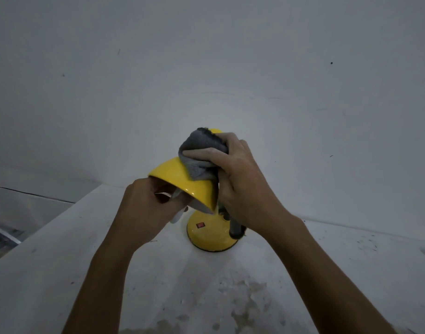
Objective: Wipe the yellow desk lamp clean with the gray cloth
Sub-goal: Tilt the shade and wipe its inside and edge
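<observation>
The yellow desk lamp (182, 180) stands on a white table (62, 261), with its glossy shade tilted toward the left and its round base (208, 238) carrying a red switch. My right hand (238, 182) presses the bunched gray cloth (202, 153) against the top of the shade, fingers wrapped over it. My left hand (149, 206) grips the shade's lower rim, fingers curled inside the opening. The lamp's dark neck (234, 227) rises behind my right wrist, mostly hidden.
A plain white wall (206, 68) rises right behind the lamp. The table's left edge (38, 227) runs diagonally, with a lower floor area beyond it. The tabletop near me is stained and speckled with dark bits (242, 297).
</observation>
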### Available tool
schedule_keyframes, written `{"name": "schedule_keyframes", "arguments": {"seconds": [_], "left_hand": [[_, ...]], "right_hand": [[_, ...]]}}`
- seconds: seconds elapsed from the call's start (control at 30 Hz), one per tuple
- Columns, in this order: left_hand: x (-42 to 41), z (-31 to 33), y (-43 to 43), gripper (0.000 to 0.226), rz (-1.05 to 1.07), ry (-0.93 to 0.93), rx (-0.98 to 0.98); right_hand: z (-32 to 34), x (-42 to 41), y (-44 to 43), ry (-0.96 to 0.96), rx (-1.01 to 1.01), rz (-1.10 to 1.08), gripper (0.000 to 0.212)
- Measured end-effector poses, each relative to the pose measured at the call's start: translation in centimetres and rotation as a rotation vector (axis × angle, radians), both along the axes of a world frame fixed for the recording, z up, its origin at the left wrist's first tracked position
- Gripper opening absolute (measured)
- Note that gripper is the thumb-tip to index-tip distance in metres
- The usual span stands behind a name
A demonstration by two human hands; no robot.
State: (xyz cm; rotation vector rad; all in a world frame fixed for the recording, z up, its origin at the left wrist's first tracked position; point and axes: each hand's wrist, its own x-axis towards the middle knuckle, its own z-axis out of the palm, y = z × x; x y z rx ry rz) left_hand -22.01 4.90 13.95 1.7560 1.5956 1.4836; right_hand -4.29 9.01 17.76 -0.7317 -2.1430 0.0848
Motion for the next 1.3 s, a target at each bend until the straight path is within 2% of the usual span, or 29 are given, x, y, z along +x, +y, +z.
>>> {"name": "schedule_keyframes", "arguments": {"seconds": [0.27,0.43,0.5,0.63,0.7,0.87,0.97,1.03,1.17,1.3], "left_hand": [[0.5,0.3,-0.3,0.034,0.012,-0.014,0.011],[0.7,0.2,-0.2,0.011,0.018,-0.001,0.031],[0.8,0.1,0.0,0.009,0.019,-0.002,0.042],[0.4,0.1,0.2,0.02,0.058,0.033,-0.002],[0.0,0.1,0.3,0.016,0.066,0.038,-0.036],[0.1,0.3,-0.1,0.008,-0.005,-0.008,-0.006],[0.0,0.3,-0.4,0.012,-0.019,-0.019,0.014],[-0.1,0.3,-0.4,0.013,-0.013,-0.024,0.014],[0.1,0.3,-0.4,0.012,-0.025,-0.019,0.016],[0.1,0.3,-0.3,0.017,-0.041,-0.024,0.019]], "right_hand": [[0.2,-0.7,2.0,-0.087,0.212,-0.287,0.047],[0.9,-0.7,1.0,-0.07,0.048,-0.181,0.053],[1.0,-0.8,0.0,-0.068,0.021,-0.12,0.048],[0.1,-1.1,-1.9,-0.062,0.168,-0.049,0.037],[-1.0,-1.1,-2.2,-0.025,0.241,-0.033,0.039],[-2.2,-0.6,-1.1,0.036,0.214,0.001,0.037],[-2.4,-0.3,0.6,0.04,0.194,-0.037,0.037],[-2.5,-0.2,1.9,0.035,0.236,-0.091,0.041],[-2.0,0.0,3.7,0.01,0.342,-0.27,0.065],[-1.9,-0.1,3.8,0.092,0.261,-0.304,0.068]]}}
